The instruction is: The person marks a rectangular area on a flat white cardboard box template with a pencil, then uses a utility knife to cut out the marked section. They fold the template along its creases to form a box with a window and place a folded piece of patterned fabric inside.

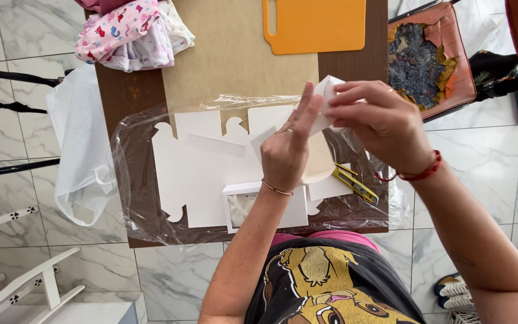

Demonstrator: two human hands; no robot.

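Note:
My left hand (289, 150) and my right hand (379, 123) are raised together above the table, both pinching a folded white card piece (326, 90) between fingers and thumb. Beneath them lies a flat white die-cut card sheet (196, 174) spread on clear plastic film (133, 180). A small white box with a window (239, 207) sits at the near table edge, partly behind my left wrist. Yellow-handled snips (355, 183) lie just under my right wrist.
An orange cutting board (316, 24) lies at the far edge of the wooden table (124, 90). Folded patterned clothes (130, 33) sit far left. A white plastic bag (79, 144) hangs off the left side. A worn chair seat (430, 60) stands to the right.

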